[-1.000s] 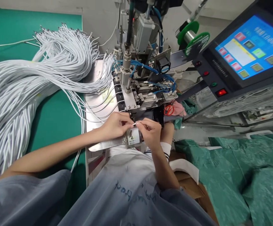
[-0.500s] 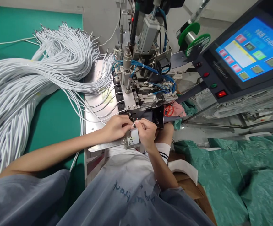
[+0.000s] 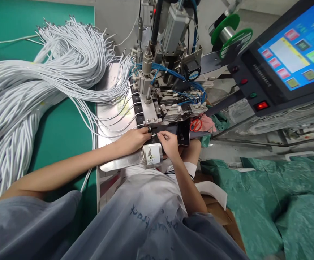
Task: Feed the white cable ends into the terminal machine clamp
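Note:
My left hand (image 3: 135, 140) is closed around a white cable near its end, at the front of the bench machine (image 3: 149, 112). To its right, my right hand (image 3: 169, 143) pinches the tip of the same cable (image 3: 154, 134), which shows as a short pale stretch between the two hands. The fine wires at the tip are too small to make out. Just below the hands sits a metal block with a white label (image 3: 153, 154). Several white cables (image 3: 119, 119) run from the left into black holders (image 3: 138, 108) along the machine's edge.
A thick bundle of white cables (image 3: 16, 108) covers much of the green table (image 3: 64, 126). At the right stand a blue touchscreen (image 3: 295, 50) and a green-flanged wire spool (image 3: 227, 34). Red-handled scissors (image 3: 196, 125) lie beside a pink cloth (image 3: 208, 124). Green sheeting (image 3: 267, 195) lies lower right.
Both hands have moved slightly up toward the machine's front holder, and the fingertips have drawn a little apart. More of the labelled block shows. The camera view has shifted slightly.

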A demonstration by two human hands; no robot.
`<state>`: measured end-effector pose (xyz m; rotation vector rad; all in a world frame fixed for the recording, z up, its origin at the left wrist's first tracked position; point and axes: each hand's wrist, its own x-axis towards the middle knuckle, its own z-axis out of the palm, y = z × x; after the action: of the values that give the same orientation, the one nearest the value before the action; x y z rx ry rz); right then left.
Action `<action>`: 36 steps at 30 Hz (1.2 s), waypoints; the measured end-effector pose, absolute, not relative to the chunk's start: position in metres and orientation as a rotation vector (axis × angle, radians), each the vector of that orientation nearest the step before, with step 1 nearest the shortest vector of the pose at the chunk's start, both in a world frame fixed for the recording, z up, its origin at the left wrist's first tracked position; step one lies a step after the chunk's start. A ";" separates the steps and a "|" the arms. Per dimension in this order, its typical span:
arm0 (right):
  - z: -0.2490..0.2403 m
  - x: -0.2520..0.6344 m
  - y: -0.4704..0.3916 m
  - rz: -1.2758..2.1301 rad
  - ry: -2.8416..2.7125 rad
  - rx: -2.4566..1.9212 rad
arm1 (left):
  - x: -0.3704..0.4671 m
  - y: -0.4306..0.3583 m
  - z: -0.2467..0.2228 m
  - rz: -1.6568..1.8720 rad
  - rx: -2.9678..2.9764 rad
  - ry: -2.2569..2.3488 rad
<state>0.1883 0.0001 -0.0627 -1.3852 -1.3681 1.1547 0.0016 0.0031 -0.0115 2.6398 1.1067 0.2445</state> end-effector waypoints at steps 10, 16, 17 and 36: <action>-0.069 0.187 0.003 1.241 -1.382 -1.354 | 0.001 0.000 -0.014 0.137 2.747 1.158; -0.067 0.186 0.005 1.265 -1.367 -1.345 | 0.002 -0.001 -0.010 0.057 2.843 1.159; -0.066 0.186 0.006 1.276 -1.366 -1.343 | 0.002 -0.001 -0.009 0.044 2.856 1.156; -0.064 0.187 0.017 1.449 -1.379 -1.331 | 0.003 -0.001 -0.010 0.046 2.903 1.098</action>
<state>0.1865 0.0172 -0.0643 -1.3306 -1.3787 1.4488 0.0033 -0.0005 -0.0098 2.9029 1.0975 0.0458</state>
